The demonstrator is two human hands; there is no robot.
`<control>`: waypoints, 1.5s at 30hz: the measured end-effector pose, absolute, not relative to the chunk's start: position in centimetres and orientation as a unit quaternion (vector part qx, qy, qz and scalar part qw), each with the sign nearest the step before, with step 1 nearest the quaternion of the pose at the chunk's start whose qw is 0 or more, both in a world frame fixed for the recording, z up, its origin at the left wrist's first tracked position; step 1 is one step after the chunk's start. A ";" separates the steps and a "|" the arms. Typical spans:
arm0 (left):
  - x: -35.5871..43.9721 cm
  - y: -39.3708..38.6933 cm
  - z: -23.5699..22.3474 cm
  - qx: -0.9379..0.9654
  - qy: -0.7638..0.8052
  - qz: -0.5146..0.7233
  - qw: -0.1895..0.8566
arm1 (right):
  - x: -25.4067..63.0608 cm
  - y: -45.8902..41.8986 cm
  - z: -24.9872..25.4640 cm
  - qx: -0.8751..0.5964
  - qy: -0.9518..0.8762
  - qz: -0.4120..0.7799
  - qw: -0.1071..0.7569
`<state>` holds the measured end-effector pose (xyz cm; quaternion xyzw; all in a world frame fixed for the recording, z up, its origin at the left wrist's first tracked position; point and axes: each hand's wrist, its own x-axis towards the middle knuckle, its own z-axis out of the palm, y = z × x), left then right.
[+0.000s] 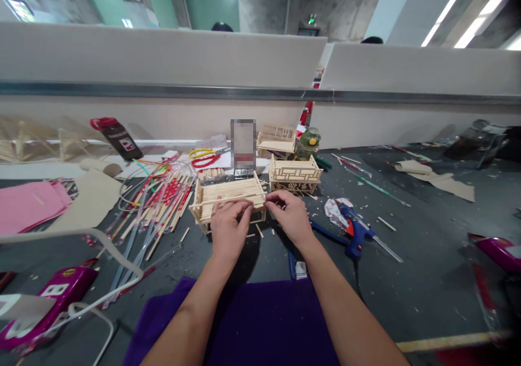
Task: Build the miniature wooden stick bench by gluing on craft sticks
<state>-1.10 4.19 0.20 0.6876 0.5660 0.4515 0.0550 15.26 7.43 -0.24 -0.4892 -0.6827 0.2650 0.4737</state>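
Stick model point(228, 188) sits on the bench point(411, 295) at center frame, slatted top up, both hands on its near side. Left hand point(230, 222): thumb and forefinger pinch the front rail, other fingers curled, back of hand to camera. Right hand point(290, 214): thumb and forefinger closed on the front right corner, at the rail's end; can't tell if a separate small piece is between them.

Second stick model point(296, 175), with a lattice side, stands just beyond the right hand. Third stick model point(277, 137) is behind that one, a lidded jar point(309, 145) just to its right. Blurred-out upright panel point(243, 143) stands behind the first model. Yellow-handled scissors point(199, 152) and a red-handled tool point(205, 161) lie left of the panel.

Loose sticks point(175, 198) with red wrapping fan out left of center, clear strips point(131, 252) among them. Dark bottle point(121, 141) with red cap leans at upper left; pink sheets point(28, 206) at the left edge. Blue glue gun point(355, 238) lies right of the right forearm, crumpled paper point(336, 212) touching it. Short stick offcuts point(386, 224) scattered around. Magenta device point(61, 295) at lower left, partly behind a bent white rod point(122, 255). Purple cloth point(268, 320) at bottom center, under the forearms.
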 end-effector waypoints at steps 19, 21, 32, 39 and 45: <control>-1.1 4.2 0.1 0.691 0.562 0.452 0.049 | 15.3 7.5 -0.3 -0.485 -0.686 0.265 0.473; -1.2 4.2 0.1 0.689 0.563 0.452 0.051 | 15.3 7.5 -0.3 -0.485 -0.686 0.263 0.474; -1.1 4.3 0.1 0.693 0.560 0.453 0.040 | 15.3 7.6 -0.5 -0.486 -0.680 0.270 0.477; -1.2 4.3 -0.1 0.694 0.556 0.456 0.039 | 15.3 7.5 -0.5 -0.487 -0.680 0.271 0.476; -1.2 4.3 -0.1 0.693 0.556 0.458 0.042 | 15.3 7.5 -0.4 -0.486 -0.678 0.273 0.479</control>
